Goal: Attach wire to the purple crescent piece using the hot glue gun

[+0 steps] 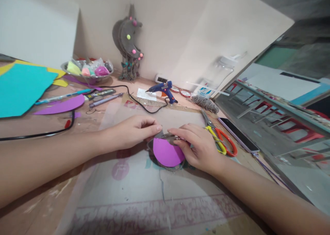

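A rounded purple piece (pixel 168 153), like paper or foam sheet, lies on the covered work surface with a darker round shape partly showing beneath it. Along its upper edge runs a grey strip (pixel 160 134). My left hand (pixel 140 129) pinches this strip at its left end between thumb and finger. From the other side my right hand (pixel 199 145) is closed at the strip's right end, its thumb touching the purple piece. Between the right fingers something small and shiny shows, too small to name. A thin grey thread (pixel 162 187) trails below the piece.
Behind the hands stands a blue glue gun (pixel 162 88) with a black cord. Scissors (pixel 219 137) and a phone (pixel 238 134) lie at right, near grey yarn (pixel 205 103). Turquoise sheet (pixel 23 88), pens and a metal bowl (pixel 87 77) are at left. A grey moon ornament (pixel 127 39) hangs behind.
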The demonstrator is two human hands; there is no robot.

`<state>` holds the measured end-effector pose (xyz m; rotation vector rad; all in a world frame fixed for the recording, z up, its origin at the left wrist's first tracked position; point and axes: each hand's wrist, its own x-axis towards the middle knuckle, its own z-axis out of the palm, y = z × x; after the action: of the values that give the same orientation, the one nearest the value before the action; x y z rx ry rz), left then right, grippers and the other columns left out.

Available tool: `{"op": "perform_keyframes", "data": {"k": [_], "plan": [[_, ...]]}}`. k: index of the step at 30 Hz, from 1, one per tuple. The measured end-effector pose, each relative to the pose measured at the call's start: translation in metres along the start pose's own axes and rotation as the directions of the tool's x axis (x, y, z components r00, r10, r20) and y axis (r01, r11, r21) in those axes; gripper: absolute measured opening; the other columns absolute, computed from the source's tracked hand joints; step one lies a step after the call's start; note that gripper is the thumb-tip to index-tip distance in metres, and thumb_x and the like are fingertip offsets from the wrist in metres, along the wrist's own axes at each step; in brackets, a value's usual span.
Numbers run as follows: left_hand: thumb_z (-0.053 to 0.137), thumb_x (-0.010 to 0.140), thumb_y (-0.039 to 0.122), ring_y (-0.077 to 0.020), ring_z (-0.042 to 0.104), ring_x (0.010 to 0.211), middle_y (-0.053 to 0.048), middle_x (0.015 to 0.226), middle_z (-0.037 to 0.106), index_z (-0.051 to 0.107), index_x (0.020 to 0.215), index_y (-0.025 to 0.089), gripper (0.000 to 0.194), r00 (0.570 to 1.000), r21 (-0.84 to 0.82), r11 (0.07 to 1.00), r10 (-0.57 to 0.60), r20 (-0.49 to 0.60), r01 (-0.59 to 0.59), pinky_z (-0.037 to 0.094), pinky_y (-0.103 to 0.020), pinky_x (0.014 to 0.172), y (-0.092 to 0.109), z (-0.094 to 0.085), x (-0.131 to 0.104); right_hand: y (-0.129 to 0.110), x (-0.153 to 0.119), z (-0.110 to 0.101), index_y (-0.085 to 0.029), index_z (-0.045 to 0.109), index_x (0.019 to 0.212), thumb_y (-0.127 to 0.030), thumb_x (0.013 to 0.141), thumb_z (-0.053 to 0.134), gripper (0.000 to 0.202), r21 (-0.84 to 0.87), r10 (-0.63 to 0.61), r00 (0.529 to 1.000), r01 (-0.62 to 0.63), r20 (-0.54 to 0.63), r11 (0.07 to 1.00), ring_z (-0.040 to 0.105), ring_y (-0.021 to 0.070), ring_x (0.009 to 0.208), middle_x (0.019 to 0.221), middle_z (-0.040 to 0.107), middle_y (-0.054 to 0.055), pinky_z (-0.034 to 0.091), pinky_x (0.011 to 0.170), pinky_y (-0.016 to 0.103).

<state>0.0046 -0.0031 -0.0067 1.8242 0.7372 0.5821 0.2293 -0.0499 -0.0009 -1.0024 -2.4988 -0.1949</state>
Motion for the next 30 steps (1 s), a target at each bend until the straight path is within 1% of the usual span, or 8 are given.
{"op": "perform_keyframes", "data": {"k": [5,10,19,25,30], "plan": [[0.043,0.086,0.037,-0.0100,0.048,0.057,0.004,0.063,0.045,0.050,0.070,0.016,0.028,1.000,-0.016,1.000,0.006,0.012,-0.006,0.041,-0.021,0.055,-0.0009,-0.0002,0.0004,-0.0001,-0.0002,0.0012,-0.018,0.056,0.112,-0.020,0.089,0.048,0.025,0.011,-0.001,1.000,0.001,0.001,1.000,0.055,0.0172,0.077,0.088,0.063,0.007,0.043,0.066,0.030],[0.044,0.086,0.036,-0.0090,0.044,0.058,0.004,0.063,0.044,0.049,0.068,0.015,0.028,1.000,0.021,1.000,0.016,-0.003,-0.016,0.037,-0.020,0.055,-0.0010,-0.0009,0.0008,-0.0001,-0.0011,0.0018,-0.018,0.056,0.112,-0.019,0.089,0.048,0.025,0.014,-0.003,1.000,0.003,0.009,1.000,0.055,0.0172,0.076,0.087,0.063,0.007,0.042,0.066,0.031],[0.044,0.086,0.036,-0.0089,0.046,0.056,0.005,0.062,0.043,0.047,0.068,0.016,0.027,1.000,-0.068,0.998,-0.013,0.025,0.015,0.040,-0.021,0.055,0.0004,0.0001,0.0002,-0.0003,0.0003,0.0011,-0.016,0.055,0.113,-0.018,0.088,0.049,0.026,-0.072,-0.055,0.998,0.056,0.014,0.996,0.051,0.0174,0.073,0.085,0.062,0.006,0.039,0.063,0.030],[0.044,0.086,0.034,-0.0081,0.045,0.056,0.005,0.061,0.041,0.046,0.066,0.016,0.027,0.999,-0.058,0.998,-0.006,0.032,0.008,0.038,-0.020,0.054,-0.0007,-0.0008,0.0015,-0.0011,0.0001,0.0001,-0.016,0.056,0.113,-0.016,0.087,0.049,0.027,-0.127,-0.079,0.997,0.080,0.007,0.989,0.049,0.0173,0.070,0.083,0.062,0.006,0.037,0.062,0.030],[0.044,0.087,0.034,-0.0080,0.044,0.055,0.005,0.061,0.041,0.046,0.067,0.016,0.027,0.999,-0.061,0.998,-0.002,0.042,0.004,0.037,-0.020,0.052,-0.0016,-0.0004,0.0012,-0.0018,0.0013,-0.0009,-0.015,0.058,0.110,-0.016,0.087,0.049,0.024,-0.135,-0.109,0.994,0.108,0.001,0.985,0.049,0.0164,0.069,0.081,0.062,0.005,0.037,0.061,0.029]]}}
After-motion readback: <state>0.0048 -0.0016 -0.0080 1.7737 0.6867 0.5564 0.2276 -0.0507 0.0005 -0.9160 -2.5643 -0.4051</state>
